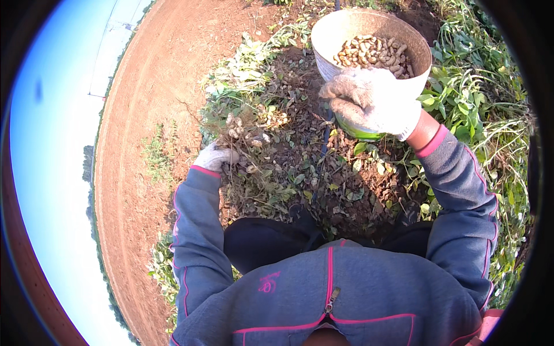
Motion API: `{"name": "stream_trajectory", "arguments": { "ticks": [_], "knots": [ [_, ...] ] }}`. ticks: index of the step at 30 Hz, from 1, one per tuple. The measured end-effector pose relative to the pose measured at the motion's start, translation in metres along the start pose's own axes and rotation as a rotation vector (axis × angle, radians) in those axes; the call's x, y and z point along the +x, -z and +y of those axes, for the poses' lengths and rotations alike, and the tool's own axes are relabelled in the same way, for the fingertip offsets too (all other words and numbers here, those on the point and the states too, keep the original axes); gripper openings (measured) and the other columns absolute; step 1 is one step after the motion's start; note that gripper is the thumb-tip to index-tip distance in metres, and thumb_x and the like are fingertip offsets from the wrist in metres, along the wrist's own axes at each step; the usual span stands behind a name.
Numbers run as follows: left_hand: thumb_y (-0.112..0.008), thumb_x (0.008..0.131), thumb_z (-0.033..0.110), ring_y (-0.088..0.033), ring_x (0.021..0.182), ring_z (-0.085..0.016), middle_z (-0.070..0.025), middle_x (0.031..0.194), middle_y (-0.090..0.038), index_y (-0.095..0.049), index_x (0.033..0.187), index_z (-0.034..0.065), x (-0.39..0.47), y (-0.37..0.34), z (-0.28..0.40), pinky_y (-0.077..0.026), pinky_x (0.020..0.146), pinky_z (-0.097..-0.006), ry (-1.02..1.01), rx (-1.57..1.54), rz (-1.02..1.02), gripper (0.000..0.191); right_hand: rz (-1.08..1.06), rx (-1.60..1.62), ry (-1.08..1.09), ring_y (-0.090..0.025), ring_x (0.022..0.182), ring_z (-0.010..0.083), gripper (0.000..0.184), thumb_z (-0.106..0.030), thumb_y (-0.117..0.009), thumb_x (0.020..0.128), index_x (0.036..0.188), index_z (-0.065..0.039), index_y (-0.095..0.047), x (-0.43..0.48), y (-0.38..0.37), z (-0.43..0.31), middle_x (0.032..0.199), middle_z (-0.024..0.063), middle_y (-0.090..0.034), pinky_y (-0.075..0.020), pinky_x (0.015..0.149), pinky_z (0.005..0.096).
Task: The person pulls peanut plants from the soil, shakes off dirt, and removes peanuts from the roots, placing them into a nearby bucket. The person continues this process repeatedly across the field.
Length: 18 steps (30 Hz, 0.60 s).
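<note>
My left hand (217,158), in a soiled white glove, grips a pulled peanut plant by its stems. Its tangled roots carry a cluster of peanut pods (237,129) just beyond my fingers. My right hand (368,101), also gloved, is at the near side of a white bucket (322,41) and covers part of its wall. The fingers of that hand are curled, and bright glare washes out the glove; whether anything lies inside them is hidden. Loose peanuts (374,54) lie inside the bucket, whose inner wall is stained with soil.
Peanut plants with green leaves (463,104) spread along the right. Between my hands the ground bears dry leaf litter (303,168) and a thin dark hose (325,140). Uprooted plants (242,71) lie ahead on the left, beside bare reddish soil (134,173). My bent knees (264,240) are close below.
</note>
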<state>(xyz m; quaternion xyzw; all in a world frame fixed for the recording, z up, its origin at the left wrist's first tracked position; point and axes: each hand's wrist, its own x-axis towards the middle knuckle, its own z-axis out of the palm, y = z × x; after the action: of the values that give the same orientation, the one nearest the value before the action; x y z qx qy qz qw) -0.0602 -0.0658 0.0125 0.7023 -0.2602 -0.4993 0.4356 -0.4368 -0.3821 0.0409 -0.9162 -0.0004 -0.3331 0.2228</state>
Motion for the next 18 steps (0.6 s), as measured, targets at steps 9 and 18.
{"name": "stream_trajectory", "arguments": {
  "ticks": [9,18],
  "knots": [
    [-0.065,0.092,0.0,-0.065,0.109,-0.031,-0.0125,0.127,-0.064,-0.047,0.15,0.0015,-0.011,-0.116,0.041,-0.056,0.097,-0.0536,0.189,-0.911,-0.577,0.061,-0.335,0.785,-0.362,-0.069,0.105,0.0228,0.033,-0.018,-0.068,0.095,0.123,-0.002,-0.069,0.009,-0.024,0.003,0.113,0.0095,-0.074,-0.0543,0.091,0.0374],
    [-0.071,0.075,-0.007,-0.064,0.105,-0.015,-0.0059,0.117,-0.071,-0.06,0.138,-0.0002,0.001,-0.158,0.038,-0.054,0.091,-0.033,0.113,0.509,-0.334,0.064,-0.682,0.639,-0.347,-0.069,0.113,0.0315,0.05,-0.04,-0.064,0.094,0.132,-0.007,-0.064,0.015,-0.057,-0.051,0.118,0.0183,-0.072,-0.0539,0.094,0.0416]
  ]
}}
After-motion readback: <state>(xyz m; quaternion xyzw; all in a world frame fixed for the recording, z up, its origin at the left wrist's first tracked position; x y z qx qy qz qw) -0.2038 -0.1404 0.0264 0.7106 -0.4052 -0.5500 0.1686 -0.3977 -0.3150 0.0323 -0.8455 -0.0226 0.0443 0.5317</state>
